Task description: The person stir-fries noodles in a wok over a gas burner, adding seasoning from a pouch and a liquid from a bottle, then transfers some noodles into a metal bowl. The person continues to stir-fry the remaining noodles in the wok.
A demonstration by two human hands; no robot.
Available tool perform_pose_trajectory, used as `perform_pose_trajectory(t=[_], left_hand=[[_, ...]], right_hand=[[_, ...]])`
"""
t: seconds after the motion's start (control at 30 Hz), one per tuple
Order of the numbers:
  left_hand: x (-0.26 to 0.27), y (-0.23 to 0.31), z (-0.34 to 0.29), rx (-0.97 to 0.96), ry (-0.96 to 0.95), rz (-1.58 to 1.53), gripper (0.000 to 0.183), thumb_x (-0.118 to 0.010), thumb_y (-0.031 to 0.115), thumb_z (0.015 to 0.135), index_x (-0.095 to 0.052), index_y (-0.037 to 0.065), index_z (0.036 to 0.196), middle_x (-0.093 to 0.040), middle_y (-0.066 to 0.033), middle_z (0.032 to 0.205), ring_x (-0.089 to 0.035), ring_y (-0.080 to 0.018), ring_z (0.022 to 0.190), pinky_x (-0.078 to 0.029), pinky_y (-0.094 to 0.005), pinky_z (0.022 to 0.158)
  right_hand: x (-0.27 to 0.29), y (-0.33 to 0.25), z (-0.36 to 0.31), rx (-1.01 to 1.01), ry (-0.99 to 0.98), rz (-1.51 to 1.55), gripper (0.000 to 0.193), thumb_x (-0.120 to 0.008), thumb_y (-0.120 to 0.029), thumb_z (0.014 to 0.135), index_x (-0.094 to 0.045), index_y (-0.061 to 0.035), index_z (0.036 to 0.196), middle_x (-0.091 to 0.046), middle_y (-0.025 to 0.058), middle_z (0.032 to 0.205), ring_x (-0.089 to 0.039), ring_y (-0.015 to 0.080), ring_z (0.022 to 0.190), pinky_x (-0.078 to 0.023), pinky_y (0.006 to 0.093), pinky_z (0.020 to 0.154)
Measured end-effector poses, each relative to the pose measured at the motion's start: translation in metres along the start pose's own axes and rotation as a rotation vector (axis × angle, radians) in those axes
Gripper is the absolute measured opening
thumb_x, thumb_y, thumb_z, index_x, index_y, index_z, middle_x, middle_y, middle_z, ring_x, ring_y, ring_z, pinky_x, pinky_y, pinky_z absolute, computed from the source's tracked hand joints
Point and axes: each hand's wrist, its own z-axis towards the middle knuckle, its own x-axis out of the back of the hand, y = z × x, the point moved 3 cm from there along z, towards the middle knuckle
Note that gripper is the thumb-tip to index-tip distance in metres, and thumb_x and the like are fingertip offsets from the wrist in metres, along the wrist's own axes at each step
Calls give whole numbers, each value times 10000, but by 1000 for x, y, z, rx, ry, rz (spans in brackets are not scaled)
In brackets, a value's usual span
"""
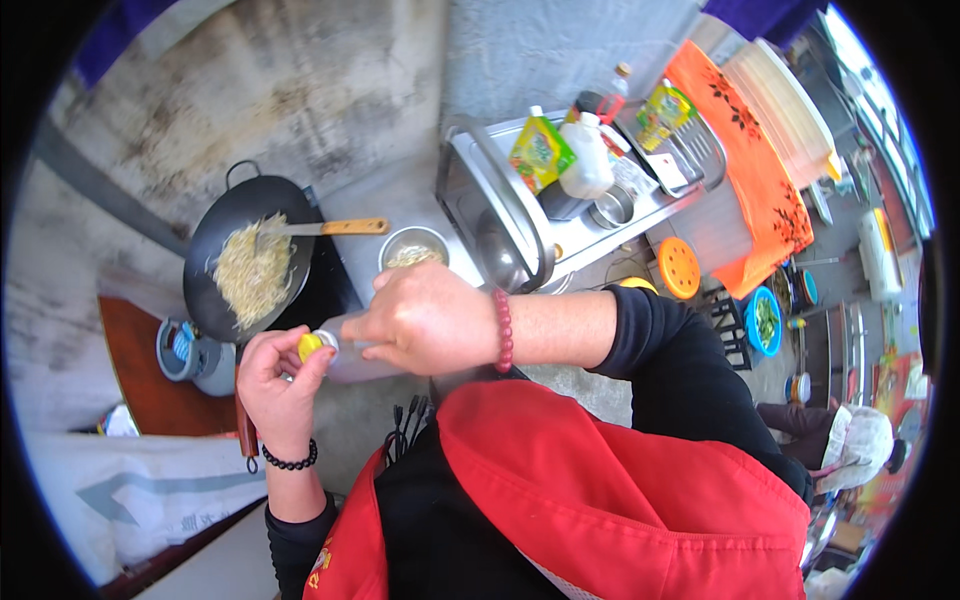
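My right hand [430,315], with a red bead bracelet at its wrist, is closed around a translucent plastic bottle [362,368] that lies tilted with its neck toward the left. My left hand [275,385] pinches the yellow cap [310,346] at the bottle's white neck. Whether the cap is still joined to the neck cannot be made out. Beyond the hands sits a black wok [205,220] holding a heap of pale strands [252,268], noodles or sprouts. A spatula [350,228] with a wooden handle rests in it. Just past my right hand stands a metal bowl [413,236] with some pale strands.
A metal cart [600,235] at the back right carries seasoning pouches [542,150], a white jug [588,165] and a small metal pot [612,207]. A gas cylinder [210,365] stands below the wok. Further right are an orange stool [679,267], a blue basin [763,322] and another person [850,440].
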Motion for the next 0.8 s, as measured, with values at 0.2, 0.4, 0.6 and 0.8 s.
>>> perform_pose_trajectory(t=[0.2,0.4,0.6,0.8], left_hand=[[-75,38,24,-232,-266,92,375,-909,59,666,-753,23,1005,-656,-64,883,-601,-145,743,-491,-260,661],[-170,80,63,-541,-681,-49,417,-867,60,692,-778,58,1100,-724,-85,986,-652,-231,884,-514,-331,795],[-270,101,61,-464,-950,-98,1013,-899,196,692,-391,76,1560,-527,-145,1511,-469,-351,1399,-377,-432,1146],[-298,69,55,-229,-825,29,785,-888,161,709,-573,39,1418,-571,-159,1460,-534,-310,1356,-413,-397,1118]], right_hand=[[50,27,-60,-102,93,26,262,-787,-125,703,-729,-110,957,-619,80,624,-632,303,649,-513,401,645],[118,60,-133,-265,121,123,285,-786,-148,691,-773,-110,973,-688,104,724,-650,341,752,-509,456,647],[189,86,-225,-400,198,-52,298,-806,-112,743,-760,-94,1038,-656,101,715,-593,316,665,-477,421,611],[275,127,-329,-794,373,-406,243,-793,-150,780,-771,-118,1020,-677,134,775,-635,298,702,-512,388,670]])
